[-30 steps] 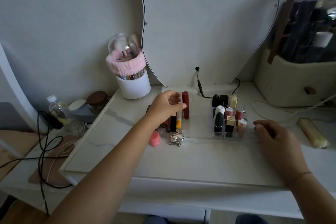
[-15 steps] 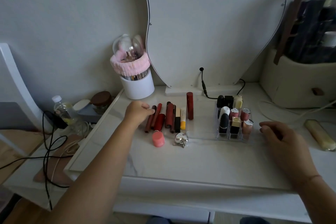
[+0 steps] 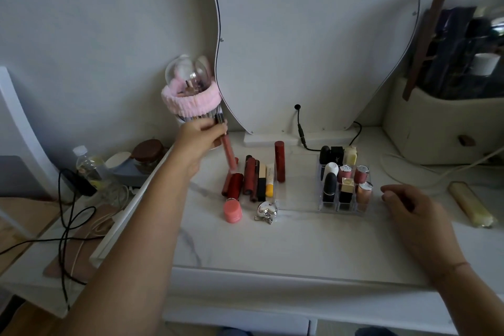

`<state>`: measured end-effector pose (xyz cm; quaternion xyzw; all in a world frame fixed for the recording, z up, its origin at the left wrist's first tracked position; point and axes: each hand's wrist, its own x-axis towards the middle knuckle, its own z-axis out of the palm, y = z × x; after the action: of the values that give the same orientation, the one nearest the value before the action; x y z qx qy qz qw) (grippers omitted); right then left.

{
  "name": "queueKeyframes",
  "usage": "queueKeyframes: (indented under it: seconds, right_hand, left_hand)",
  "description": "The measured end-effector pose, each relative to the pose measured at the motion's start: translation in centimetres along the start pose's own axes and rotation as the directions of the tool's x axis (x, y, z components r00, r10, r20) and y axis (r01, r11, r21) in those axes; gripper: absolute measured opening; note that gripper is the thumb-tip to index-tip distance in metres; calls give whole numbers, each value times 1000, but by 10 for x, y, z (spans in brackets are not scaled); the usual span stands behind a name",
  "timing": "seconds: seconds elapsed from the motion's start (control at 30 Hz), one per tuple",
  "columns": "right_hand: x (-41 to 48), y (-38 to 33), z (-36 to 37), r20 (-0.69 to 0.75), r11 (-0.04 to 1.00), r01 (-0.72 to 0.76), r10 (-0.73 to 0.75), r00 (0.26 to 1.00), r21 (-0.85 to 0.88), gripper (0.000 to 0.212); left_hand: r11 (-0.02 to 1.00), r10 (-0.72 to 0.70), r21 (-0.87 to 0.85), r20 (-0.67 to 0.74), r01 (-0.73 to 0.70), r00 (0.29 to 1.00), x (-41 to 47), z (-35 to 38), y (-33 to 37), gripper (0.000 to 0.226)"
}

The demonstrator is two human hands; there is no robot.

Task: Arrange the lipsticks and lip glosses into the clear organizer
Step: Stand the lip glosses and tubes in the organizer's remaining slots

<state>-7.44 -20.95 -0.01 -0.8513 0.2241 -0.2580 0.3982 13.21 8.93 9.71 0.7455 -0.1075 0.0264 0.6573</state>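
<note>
The white marbled counter (image 3: 300, 243) runs across your view, with a curvy mirror (image 3: 313, 35) standing at its back edge. The clear organizer (image 3: 341, 212) sits just right of the counter's middle; upright lipsticks (image 3: 345, 174) fill its right-hand compartments, and its left part looks bare apart from a tall red lipstick (image 3: 279, 161) standing at its left end. Your left hand (image 3: 199, 142) is raised above the back-left part of the counter, in front of the brush holder (image 3: 191, 101) with its pink band. Its fingers (image 3: 215, 128) are curled and pinching a pink lip gloss (image 3: 228, 154) near its dark cap, so the tube slants down and to the right out of the grip, its lower end hanging over the row of tubes (image 3: 252, 177). That row lies flat just left of the organizer. Your right hand (image 3: 411, 207) rests on the counter just beside the organizer's right wall, fingers loosely curled and holding nothing. A small pink jar (image 3: 232, 210) and a silver charm (image 3: 266, 210) lie in front of the row, toward the counter's front edge.
</note>
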Motion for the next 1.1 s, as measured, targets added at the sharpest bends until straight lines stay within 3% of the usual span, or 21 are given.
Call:
queueKeyframes:
  seconds: [0.13, 0.27, 0.67, 1.1]
  right_hand:
    - [0, 1, 0, 6, 1000, -1, 1, 1000, 6, 23]
    - [-1, 1, -1, 13, 1000, -9, 9, 1000, 18, 23]
    - [0, 2, 1, 5, 1000, -10, 10, 1000, 17, 19]
    - [-1, 0, 0, 13, 1000, -1, 0, 1000, 14, 21]
  left_hand:
    - [983, 142, -134, 137, -124, 980, -13, 27, 36, 6]
    - [980, 198, -64, 233, -188, 952, -17, 65, 41, 14]
    - [995, 96, 14, 267, -103, 959, -14, 98, -9, 18]
    - [986, 105, 90, 317, -140, 943, -13, 94, -23, 27]
